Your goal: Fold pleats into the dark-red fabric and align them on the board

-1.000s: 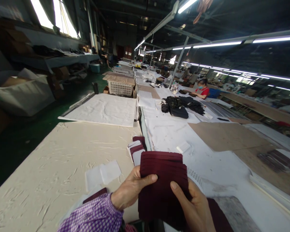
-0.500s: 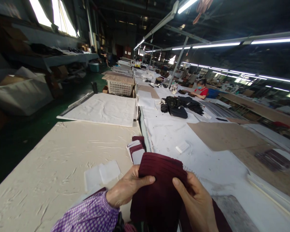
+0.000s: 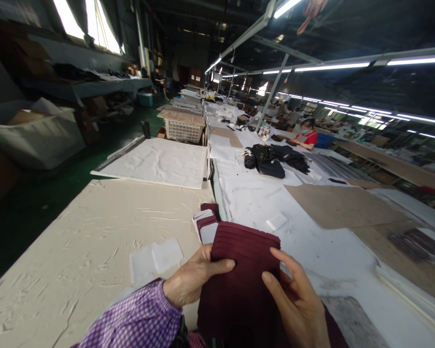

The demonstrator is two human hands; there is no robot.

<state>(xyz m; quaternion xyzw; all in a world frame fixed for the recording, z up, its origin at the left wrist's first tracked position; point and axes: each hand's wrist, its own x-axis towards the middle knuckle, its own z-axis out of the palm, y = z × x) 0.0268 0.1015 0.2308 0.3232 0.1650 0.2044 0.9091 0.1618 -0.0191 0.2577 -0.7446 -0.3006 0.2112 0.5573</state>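
Observation:
A fanned stack of maroon fabric pieces (image 3: 239,285) is held up in front of me, its top edges stepped one above another. My left hand (image 3: 199,273) grips its left side, thumb flat on the front and fingers behind. At the right edge, my right hand (image 3: 297,295) has its thumb over the front and its lower fingers curled behind the cloth. Its index finger is lifted apart from the thumb, near the upper right corner. Just beyond the stack, more maroon pieces with white pieces (image 3: 206,223) lie by the gap between two tables.
Thin white sheets (image 3: 155,258) lie on the beige-covered table (image 3: 94,232) to the left. On the white table (image 3: 246,203) are a small white block (image 3: 276,222) and dark garments (image 3: 275,159). A plastic crate (image 3: 184,130) stands farther back. A person in red (image 3: 306,137) works at the right.
The right index finger has lifted and spread from the thumb, coming to the front near the fabric's corner. The stack has tilted slightly, showing more of its stepped edges. The left hand keeps its grip.

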